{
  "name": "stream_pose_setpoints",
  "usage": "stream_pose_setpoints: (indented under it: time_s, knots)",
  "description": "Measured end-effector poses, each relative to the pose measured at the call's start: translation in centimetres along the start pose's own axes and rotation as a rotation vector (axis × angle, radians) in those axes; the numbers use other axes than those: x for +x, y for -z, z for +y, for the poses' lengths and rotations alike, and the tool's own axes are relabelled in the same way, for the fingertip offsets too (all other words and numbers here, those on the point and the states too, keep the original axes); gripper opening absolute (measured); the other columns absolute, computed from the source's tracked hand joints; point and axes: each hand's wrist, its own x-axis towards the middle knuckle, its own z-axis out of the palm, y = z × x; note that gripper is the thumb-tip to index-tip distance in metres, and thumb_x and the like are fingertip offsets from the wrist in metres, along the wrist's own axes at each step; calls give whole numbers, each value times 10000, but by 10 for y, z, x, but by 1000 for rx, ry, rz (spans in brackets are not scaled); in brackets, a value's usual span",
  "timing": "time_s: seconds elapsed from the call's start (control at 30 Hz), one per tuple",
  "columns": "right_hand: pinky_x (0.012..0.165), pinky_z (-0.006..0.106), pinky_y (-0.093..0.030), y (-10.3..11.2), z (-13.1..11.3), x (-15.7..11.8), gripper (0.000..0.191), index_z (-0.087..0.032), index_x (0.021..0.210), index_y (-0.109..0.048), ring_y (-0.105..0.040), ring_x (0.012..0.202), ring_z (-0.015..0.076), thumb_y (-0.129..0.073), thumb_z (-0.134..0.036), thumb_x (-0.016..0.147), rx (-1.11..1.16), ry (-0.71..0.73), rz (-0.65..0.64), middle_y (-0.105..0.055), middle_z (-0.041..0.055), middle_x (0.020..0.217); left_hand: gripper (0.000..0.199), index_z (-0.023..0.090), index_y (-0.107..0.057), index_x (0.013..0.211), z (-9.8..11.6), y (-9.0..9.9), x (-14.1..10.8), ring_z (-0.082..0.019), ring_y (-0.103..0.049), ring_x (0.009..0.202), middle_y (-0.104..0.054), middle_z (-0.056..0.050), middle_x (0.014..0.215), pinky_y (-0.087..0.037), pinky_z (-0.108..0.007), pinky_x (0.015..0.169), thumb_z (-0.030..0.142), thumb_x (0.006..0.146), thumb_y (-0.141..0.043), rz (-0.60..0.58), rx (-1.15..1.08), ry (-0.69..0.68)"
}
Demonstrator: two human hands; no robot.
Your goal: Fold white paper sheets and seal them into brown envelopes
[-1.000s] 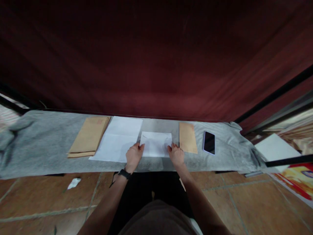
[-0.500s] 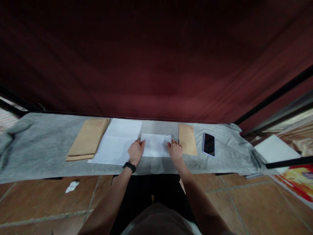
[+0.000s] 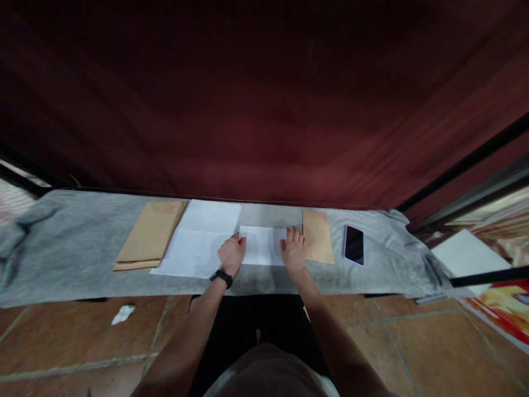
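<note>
A folded white sheet of paper (image 3: pixel 263 246) lies flat on the grey cloth between my two hands. My left hand (image 3: pixel 232 254), with a black band on its wrist, is closed on the sheet's left edge. My right hand (image 3: pixel 293 248) rests over the right end with its fingers spread. Left of my left hand lie larger white sheets (image 3: pixel 194 242) with a crease across them, beside a stack of brown envelopes (image 3: pixel 151 231). One brown envelope (image 3: pixel 318 237) lies just right of my right hand.
A phone (image 3: pixel 354 245) lies on the grey cloth (image 3: pixel 388 253) at the right. Dark red fabric (image 3: pixel 264 138) rises along the far edge. A white board (image 3: pixel 467 256) and a black bar are at the far right; a crumpled tissue (image 3: pixel 123 314) is on the tiled floor.
My right hand has gone from gripping the sheet's right edge to spread fingers over it. My left hand has stayed at the left edge.
</note>
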Motion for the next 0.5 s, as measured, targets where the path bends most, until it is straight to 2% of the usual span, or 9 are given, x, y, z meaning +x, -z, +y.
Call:
stream_pose_setpoints:
  time_s: [0.17, 0.33, 0.5]
  knots:
    - [1169, 458, -292, -16, -18, -16, 503, -149, 1492, -440, -336, 1458, 291, -435, -349, 1031, 89, 222, -67, -373, 144, 1596, 451, 124, -658, 1185, 1, -2, -1, -307, -706, 994, -738, -197, 1015, -492, -348, 803, 447, 990, -411, 15, 17, 1]
    - [1195, 488, -252, -32, -23, -31, 549, -163, 1523, -409, -329, 1475, 294, -445, -408, 1033, 77, 209, -91, -359, 145, 1602, 446, 119, -635, 1181, 1, -5, 0, -308, -705, 992, -729, -198, 995, -497, -351, 795, 444, 1005, -385, 24, 25, -16]
    - [1199, 507, -247, -35, -22, -33, 550, -177, 1535, -390, -325, 1481, 293, -435, -403, 1035, 69, 203, -86, -357, 141, 1600, 423, 108, -527, 1312, 0, -4, -3, -288, -707, 924, -715, -173, 971, -507, -355, 767, 367, 1011, -381, 33, 11, -46]
